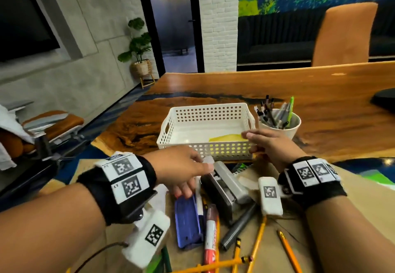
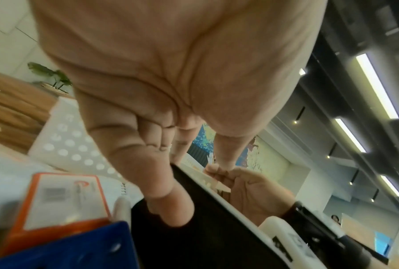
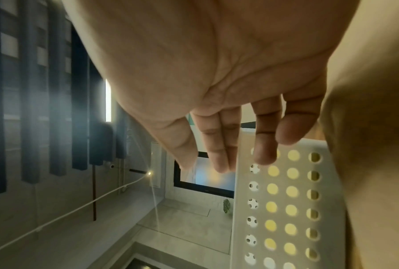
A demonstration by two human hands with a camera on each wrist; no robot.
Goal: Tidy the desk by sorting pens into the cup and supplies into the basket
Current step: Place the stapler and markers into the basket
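The white perforated basket point(image 1: 205, 112) stands mid-desk with a yellow item point(image 1: 226, 138) in it. Right of it is the white cup point(image 1: 277, 130), holding several pens. My left hand point(image 1: 205, 164) hovers just before the basket's front wall, thumb and forefinger pinching a small whitish piece point(image 1: 208, 160). My right hand point(image 1: 250, 142) is at the basket's front right corner. In the right wrist view its fingers point(image 3: 265, 145) lie fairly straight against the outside of the basket wall point(image 3: 281, 227). The left wrist view shows my left hand point(image 2: 203, 160) reaching towards the right hand point(image 2: 246, 187).
A pile lies near the desk's front edge: a grey stapler point(image 1: 226, 187), a blue flat item point(image 1: 188, 221), a red marker point(image 1: 210, 234), a dark marker point(image 1: 239, 227) and several yellow pencils point(image 1: 256, 242). An orange box point(image 2: 62, 196) shows below my left hand. An orange chair point(image 1: 344, 35) stands beyond.
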